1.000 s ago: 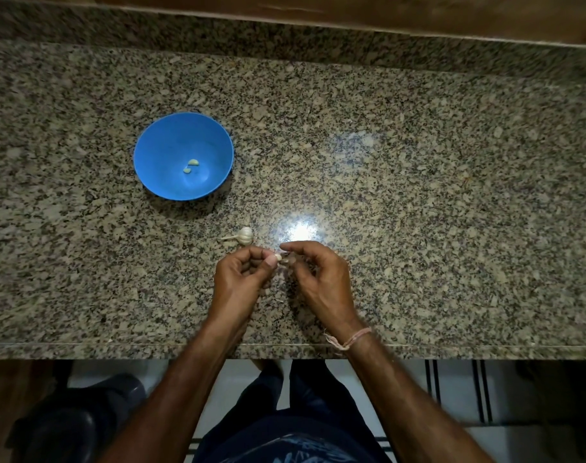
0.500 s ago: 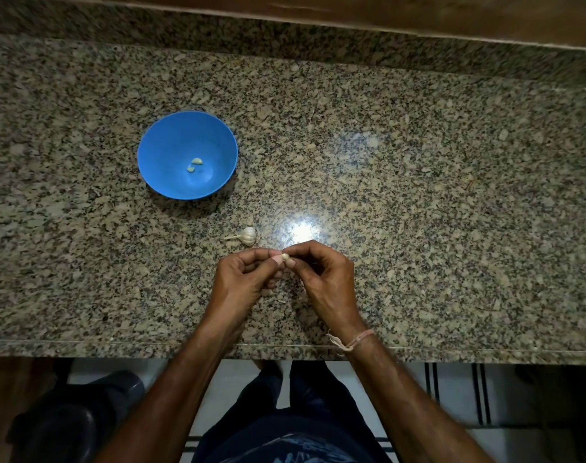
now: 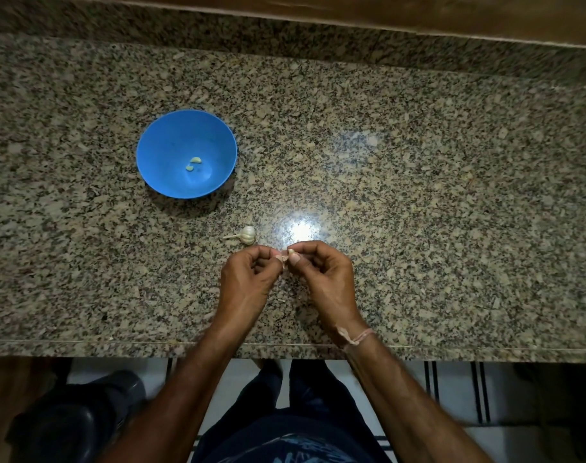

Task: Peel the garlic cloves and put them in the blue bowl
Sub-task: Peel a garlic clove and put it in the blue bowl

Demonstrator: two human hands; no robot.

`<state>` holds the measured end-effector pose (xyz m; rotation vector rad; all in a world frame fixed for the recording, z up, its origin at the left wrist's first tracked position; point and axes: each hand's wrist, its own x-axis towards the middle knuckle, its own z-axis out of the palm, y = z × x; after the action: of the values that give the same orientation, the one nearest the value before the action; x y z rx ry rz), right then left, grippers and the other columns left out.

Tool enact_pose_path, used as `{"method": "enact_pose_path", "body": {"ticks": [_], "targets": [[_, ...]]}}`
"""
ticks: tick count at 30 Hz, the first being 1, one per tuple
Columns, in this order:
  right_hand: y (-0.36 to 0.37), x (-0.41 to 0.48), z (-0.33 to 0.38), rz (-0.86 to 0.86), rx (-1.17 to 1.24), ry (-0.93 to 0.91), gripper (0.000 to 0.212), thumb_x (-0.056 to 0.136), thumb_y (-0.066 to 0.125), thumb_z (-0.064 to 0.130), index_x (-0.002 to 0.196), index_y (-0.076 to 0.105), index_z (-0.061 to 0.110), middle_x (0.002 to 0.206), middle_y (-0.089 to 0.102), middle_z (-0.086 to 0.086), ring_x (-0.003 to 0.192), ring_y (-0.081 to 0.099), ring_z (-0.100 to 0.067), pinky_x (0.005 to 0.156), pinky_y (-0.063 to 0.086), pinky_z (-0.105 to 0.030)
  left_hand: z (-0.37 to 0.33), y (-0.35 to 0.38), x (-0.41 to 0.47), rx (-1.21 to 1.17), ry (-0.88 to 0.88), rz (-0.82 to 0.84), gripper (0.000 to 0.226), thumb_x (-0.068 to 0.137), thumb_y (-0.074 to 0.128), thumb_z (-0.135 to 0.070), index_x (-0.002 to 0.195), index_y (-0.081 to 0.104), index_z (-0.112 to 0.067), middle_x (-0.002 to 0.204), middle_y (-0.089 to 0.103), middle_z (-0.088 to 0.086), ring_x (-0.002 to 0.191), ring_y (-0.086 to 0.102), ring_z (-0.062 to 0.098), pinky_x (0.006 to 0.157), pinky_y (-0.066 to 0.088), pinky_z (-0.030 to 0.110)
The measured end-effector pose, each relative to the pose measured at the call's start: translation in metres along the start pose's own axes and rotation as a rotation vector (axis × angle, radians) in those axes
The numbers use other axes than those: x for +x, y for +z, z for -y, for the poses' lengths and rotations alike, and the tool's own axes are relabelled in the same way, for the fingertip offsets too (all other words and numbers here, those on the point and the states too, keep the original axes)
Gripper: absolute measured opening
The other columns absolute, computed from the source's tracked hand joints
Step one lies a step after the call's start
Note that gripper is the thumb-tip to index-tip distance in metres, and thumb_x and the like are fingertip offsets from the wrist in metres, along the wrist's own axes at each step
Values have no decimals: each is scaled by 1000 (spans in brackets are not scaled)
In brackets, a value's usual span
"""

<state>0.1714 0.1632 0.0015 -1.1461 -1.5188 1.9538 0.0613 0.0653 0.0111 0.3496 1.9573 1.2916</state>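
One blue bowl [image 3: 186, 153], upper left of centre. Two peeled garlic pieces [image 3: 192, 163] inside it, one larger, one smaller. One garlic bulb [image 3: 247, 234] with stem on the granite counter [image 3: 418, 212], just below-right of the bowl. One clove [image 3: 289, 253] pinched between two hands: left hand [image 3: 248, 282], right hand [image 3: 328, 279]. One thread band [image 3: 356, 337] on the right wrist.

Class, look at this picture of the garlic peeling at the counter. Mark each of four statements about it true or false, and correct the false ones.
1. The blue bowl holds two peeled cloves. True.
2. The garlic bulb lies inside the bowl. False: it lies on the counter, near the hands.
3. Both the left hand and right hand pinch one clove. True.
4. The bowl stands right of the hands. False: it stands to their left.
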Motion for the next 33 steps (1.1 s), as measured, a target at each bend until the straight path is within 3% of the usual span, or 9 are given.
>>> {"method": "enact_pose_path", "body": {"ticks": [6, 11, 16, 23, 28, 33], "targets": [[-8, 2, 9, -26, 336, 216, 17, 95, 67, -3, 111, 70, 1, 107, 77, -17, 93, 73, -22, 88, 62, -31, 12, 0, 1, 38, -21, -69, 5, 96, 73, -21, 95, 77, -19, 90, 77, 0, 86, 73, 20, 79, 62, 38], [-8, 0, 7, -15, 304, 229, 16, 95, 67, -4, 110, 69, -1, 104, 76, -20, 91, 74, -23, 85, 62, -30, 2, 3, 0, 32, 33, -31, 10, 98, 71, -25, 105, 78, -26, 94, 79, -5, 91, 75, 14, 82, 63, 40], [-9, 2, 7, 9, 202, 178, 13, 93, 70, -4, 105, 71, 0, 106, 77, -18, 100, 75, -27, 89, 61, -34, -8, 4, -3, 127, 120, -58, 12, 91, 80, -24, 102, 79, -19, 87, 77, -7, 81, 73, 4, 69, 58, 17], [-11, 1, 9, 23, 164, 176, 15, 91, 72, -5, 105, 72, -2, 104, 77, -16, 97, 76, -26, 84, 62, -31, -7, 2, -2, 313, 263, -32, 8, 94, 75, -25, 99, 79, -20, 87, 74, -11, 80, 69, 6, 69, 58, 22], [-14, 2, 8, 41, 87, 116, 16, 87, 77, -5, 102, 73, -5, 103, 76, -20, 99, 75, -32, 89, 62, -39, -8, -2, -2, 115, 62, 33, 5, 93, 76, -24, 92, 78, -20, 83, 76, -2, 80, 72, 12, 71, 58, 22], [-17, 3, 12, 73, 164, 208, 16, 88, 73, -7, 104, 74, -3, 102, 78, -19, 93, 76, -24, 81, 62, -29, -10, -2, 1, -37, -68, 123, 10, 97, 72, -20, 96, 79, -13, 88, 78, 8, 81, 71, 21, 73, 57, 30]]}}
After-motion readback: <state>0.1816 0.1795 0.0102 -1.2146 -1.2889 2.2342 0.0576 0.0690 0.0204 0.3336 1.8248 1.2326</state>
